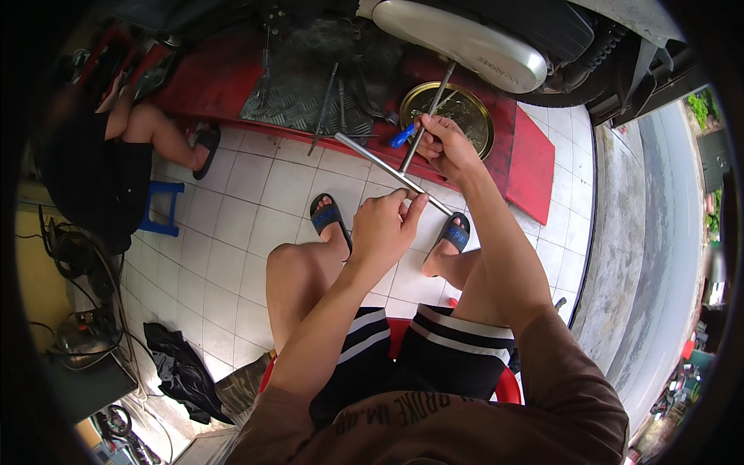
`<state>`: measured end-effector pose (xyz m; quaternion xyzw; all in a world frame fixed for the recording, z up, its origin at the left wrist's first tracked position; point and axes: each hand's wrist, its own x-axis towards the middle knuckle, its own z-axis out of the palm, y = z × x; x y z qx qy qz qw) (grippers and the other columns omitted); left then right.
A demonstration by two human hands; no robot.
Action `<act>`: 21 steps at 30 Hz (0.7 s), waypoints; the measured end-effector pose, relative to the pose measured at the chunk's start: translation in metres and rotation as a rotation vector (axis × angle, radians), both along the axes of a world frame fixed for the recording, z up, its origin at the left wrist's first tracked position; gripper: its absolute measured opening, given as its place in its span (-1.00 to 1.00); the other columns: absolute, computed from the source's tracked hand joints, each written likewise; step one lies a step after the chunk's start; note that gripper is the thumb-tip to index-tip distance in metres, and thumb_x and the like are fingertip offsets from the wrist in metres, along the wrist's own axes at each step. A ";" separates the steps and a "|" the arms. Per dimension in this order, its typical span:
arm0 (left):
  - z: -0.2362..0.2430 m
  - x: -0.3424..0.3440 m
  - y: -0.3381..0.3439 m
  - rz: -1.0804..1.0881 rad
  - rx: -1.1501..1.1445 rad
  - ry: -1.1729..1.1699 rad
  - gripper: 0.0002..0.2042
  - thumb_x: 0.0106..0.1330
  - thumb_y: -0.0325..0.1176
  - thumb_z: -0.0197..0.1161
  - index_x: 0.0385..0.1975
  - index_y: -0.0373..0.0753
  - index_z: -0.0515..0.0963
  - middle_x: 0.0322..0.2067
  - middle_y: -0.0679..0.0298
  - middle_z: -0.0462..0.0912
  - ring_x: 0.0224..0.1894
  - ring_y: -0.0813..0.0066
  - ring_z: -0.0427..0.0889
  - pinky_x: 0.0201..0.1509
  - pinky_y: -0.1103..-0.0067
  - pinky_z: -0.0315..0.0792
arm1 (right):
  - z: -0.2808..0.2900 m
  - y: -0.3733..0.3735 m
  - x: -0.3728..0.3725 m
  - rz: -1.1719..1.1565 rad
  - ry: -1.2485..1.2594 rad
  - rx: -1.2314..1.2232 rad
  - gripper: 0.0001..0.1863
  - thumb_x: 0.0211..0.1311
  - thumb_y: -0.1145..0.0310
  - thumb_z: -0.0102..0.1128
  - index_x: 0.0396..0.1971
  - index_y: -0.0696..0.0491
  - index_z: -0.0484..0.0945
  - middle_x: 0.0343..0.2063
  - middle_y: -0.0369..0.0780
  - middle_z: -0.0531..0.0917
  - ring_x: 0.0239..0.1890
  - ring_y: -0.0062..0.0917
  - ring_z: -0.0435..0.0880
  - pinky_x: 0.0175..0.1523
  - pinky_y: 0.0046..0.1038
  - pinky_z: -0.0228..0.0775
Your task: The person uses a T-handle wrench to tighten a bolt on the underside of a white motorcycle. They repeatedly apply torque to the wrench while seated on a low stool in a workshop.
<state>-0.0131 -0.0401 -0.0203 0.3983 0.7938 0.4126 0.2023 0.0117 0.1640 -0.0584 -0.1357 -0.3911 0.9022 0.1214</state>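
My left hand [387, 229] is closed on the crossbar of a long steel T-handle wrench [364, 152], close to where its shaft joins. Higher up, my right hand [446, 147] grips that shaft, which runs up to the lower side of a raised scooter, under its silver cover [473, 43]. Beside my right fingers is a blue object [401, 136], perhaps a tool handle; I cannot tell whether it is held. Behind that hand sits a round metal tray [478, 116] with dark contents.
A red platform [531, 178] with a tread plate [283, 105] carries loose tools. At left, another person [93, 170] sits near a blue stool [161, 208]. Cables, a black cloth [178, 368] and machinery lie lower left. A tiled floor [209, 271] meets a pavement at right.
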 end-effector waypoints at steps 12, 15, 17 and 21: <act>0.016 -0.018 -0.006 0.060 0.071 0.281 -0.60 0.15 -0.37 0.33 0.03 -0.24 0.55 -0.60 0.29 0.53 -0.62 0.31 0.53 -0.51 0.44 0.42 | 0.005 -0.004 0.000 -0.031 -0.144 0.069 -0.74 0.38 0.23 0.08 -0.38 0.13 0.48 -0.69 -0.41 0.31 -0.68 -0.75 0.09 -0.56 -0.66 -0.06; 0.000 -0.026 -0.001 0.119 0.104 0.330 -0.72 0.19 -0.36 0.29 -0.12 -0.31 0.56 -0.54 0.15 0.59 -0.55 0.19 0.61 -0.46 0.36 0.45 | 0.001 -0.001 -0.003 -0.021 -0.112 0.044 -0.74 0.38 0.23 0.07 -0.38 0.13 0.48 -0.68 -0.39 0.34 -0.68 -0.74 0.14 -0.56 -0.65 -0.03; -0.003 -0.026 0.003 0.087 0.098 0.339 -0.82 0.26 -0.38 0.23 -0.27 -0.36 0.55 -0.50 0.01 0.62 -0.52 0.09 0.62 -0.44 0.35 0.46 | -0.006 0.008 -0.005 0.010 -0.053 0.031 -0.73 0.39 0.22 0.05 -0.38 0.13 0.48 -0.66 -0.37 0.37 -0.67 -0.73 0.19 -0.56 -0.64 0.01; -0.008 -0.024 0.009 0.039 0.080 -0.180 -0.77 0.37 -0.29 0.15 -0.29 -0.37 0.57 -0.58 0.13 0.59 -0.61 0.33 0.56 -0.52 0.49 0.40 | 0.002 0.015 -0.013 -0.173 -0.244 0.210 -0.69 0.42 0.19 -0.05 -0.30 0.13 0.52 -0.51 -0.31 0.53 -0.54 -0.68 0.39 -0.46 -0.66 0.19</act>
